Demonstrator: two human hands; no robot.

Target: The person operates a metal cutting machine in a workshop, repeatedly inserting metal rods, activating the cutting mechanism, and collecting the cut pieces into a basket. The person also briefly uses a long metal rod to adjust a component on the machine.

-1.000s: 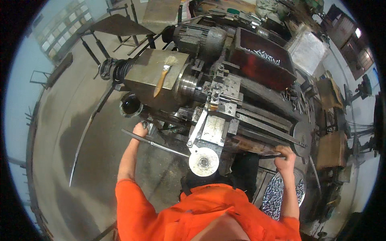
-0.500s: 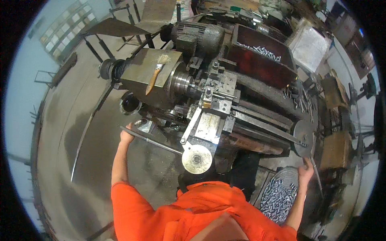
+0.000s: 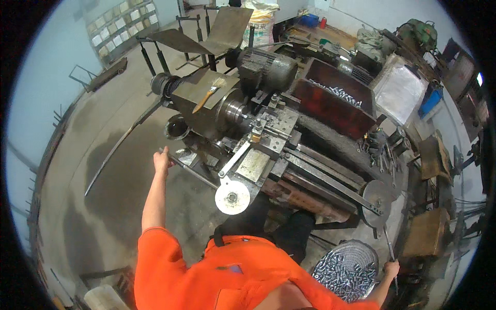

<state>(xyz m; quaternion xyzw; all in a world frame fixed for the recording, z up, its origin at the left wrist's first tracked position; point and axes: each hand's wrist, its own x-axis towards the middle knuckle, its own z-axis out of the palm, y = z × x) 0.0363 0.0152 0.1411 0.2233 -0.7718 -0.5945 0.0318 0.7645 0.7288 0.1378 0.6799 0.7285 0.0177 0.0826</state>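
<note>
The person, in an orange top, stood at a lathe-like metal machine with both arms spread. The left hand was closed around the outer end of a long lever, which sloped down to the right towards a pale disc at the near side of the machine. The right hand was clamped on a thin end lever that hung below a dark round wheel at the machine's right end. Both levers were well apart, one on either side of the person's body.

A round basket full of small shiny metal pieces sat low, just to the left of the right hand. At the machine's middle stood a tool slide, with a bright chuck beside it on the left. A brush with a wooden handle lay on the flat top of the grey housing, its pale bristles pointing away from the person. Behind the housing was a grimy motor. To the right of the motor a dark red box held more small metal parts, and loose tools lay near its right-hand corner.
</note>
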